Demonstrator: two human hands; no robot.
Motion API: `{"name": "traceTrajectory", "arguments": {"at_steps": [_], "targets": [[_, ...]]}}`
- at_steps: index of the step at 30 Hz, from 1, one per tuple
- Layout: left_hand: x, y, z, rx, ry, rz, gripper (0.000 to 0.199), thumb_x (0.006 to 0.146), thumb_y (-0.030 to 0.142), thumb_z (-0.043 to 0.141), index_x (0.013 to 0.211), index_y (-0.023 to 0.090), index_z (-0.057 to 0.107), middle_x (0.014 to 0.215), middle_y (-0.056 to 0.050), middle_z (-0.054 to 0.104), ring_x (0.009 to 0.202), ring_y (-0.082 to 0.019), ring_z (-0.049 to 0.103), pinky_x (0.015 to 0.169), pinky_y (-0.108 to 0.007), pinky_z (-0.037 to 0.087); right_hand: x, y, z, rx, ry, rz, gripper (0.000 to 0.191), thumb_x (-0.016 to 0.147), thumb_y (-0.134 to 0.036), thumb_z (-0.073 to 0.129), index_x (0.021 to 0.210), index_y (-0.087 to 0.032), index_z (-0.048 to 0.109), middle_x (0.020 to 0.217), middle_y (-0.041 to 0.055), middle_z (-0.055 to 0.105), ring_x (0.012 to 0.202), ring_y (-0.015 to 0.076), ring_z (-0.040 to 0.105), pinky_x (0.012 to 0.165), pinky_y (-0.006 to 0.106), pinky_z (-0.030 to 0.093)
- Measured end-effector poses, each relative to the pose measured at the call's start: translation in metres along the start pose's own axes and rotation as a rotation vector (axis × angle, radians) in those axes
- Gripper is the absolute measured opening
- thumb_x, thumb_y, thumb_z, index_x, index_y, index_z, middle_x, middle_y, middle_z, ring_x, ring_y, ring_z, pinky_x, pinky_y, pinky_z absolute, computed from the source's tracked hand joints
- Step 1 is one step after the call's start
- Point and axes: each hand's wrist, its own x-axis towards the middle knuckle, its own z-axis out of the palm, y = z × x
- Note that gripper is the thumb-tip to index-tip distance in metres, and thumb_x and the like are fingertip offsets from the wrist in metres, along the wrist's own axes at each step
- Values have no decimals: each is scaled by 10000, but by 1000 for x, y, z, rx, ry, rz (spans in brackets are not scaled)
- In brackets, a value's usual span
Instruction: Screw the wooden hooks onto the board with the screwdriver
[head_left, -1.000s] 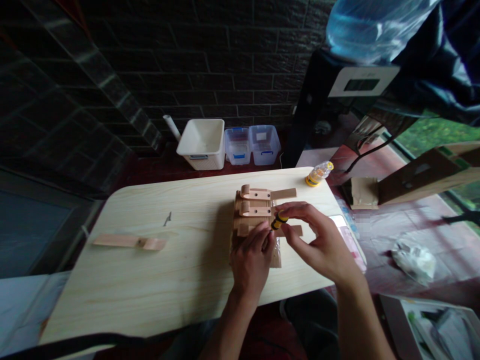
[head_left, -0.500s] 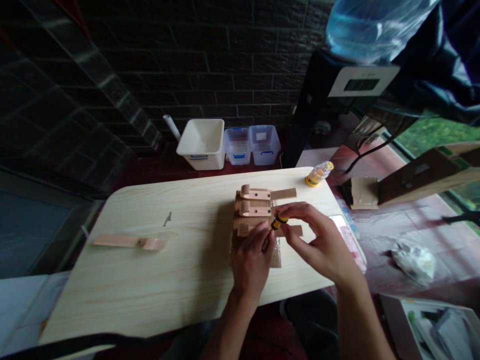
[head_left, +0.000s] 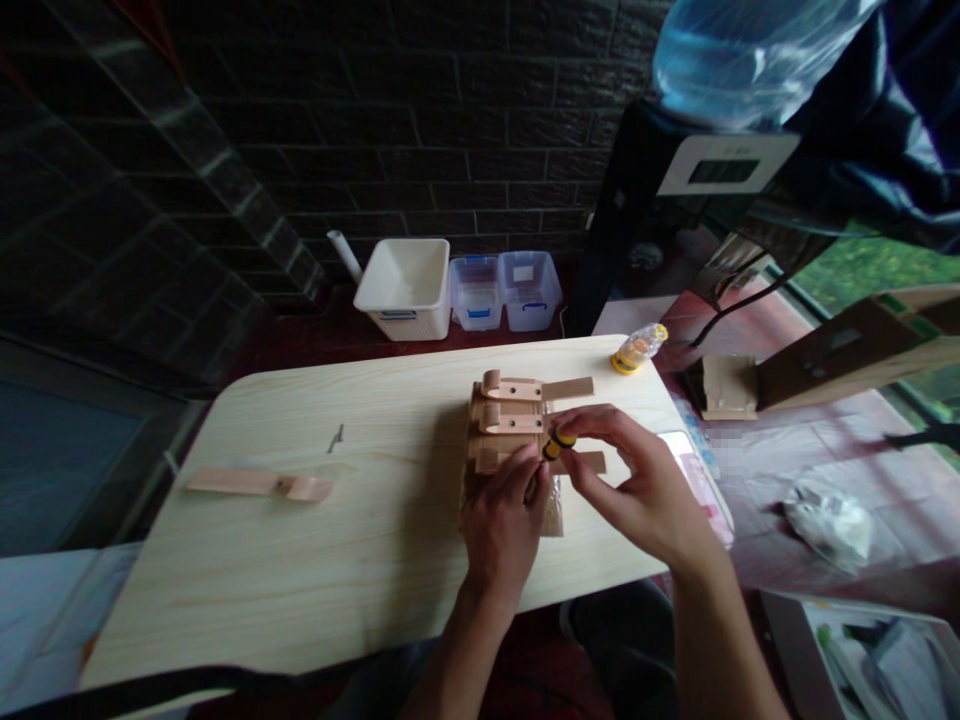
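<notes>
My right hand point(head_left: 637, 490) is closed on the yellow-and-black handle of a small screwdriver point(head_left: 559, 442), gripped between thumb and fingertips. Just below its tip, the fingers of my left hand point(head_left: 504, 510) are pinched together over the block; what they hold is hidden. Both hands are at the lowest of three tan strips, whose curled end point(head_left: 487, 460) shows left of my fingers. Two more curled strips, the upper strip point(head_left: 517, 388) and the middle strip point(head_left: 510, 423), lie above, each with two dark round spots. All rest on a brown cardboard-like block point(head_left: 553, 518).
On the pale wooden table point(head_left: 300, 580) lie a loose tan strip point(head_left: 240, 483) and a small grey metal piece point(head_left: 337, 438). A clear bottle with yellow ends point(head_left: 639, 348) stands at the far right corner. Near the right edge lies a pink-and-white item point(head_left: 701, 485). Bins point(head_left: 405, 290) stand beyond.
</notes>
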Motion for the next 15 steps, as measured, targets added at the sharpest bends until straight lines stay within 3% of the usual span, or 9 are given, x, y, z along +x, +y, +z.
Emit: {"name": "traceTrajectory", "arguments": {"at_steps": [11, 15], "targets": [[0, 0, 1, 3, 12, 1, 156, 1115, 276, 681, 1175, 249, 822, 1225, -64, 888, 1034, -235, 882, 927, -342, 703, -1, 1, 0, 17, -9, 9, 223, 1060, -203, 726, 1255, -312, 717, 1317, 34, 826, 1261, 198, 777, 1084, 338, 621], [-1, 0, 2, -1, 16, -11, 151, 1112, 280, 686, 1158, 255, 828, 1214, -62, 890, 1005, -233, 883, 940, -354, 700, -3, 2, -1, 11, 46, 3, 207, 1071, -225, 723, 1253, -323, 721, 1288, 33, 822, 1225, 197, 784, 1076, 345, 632]]}}
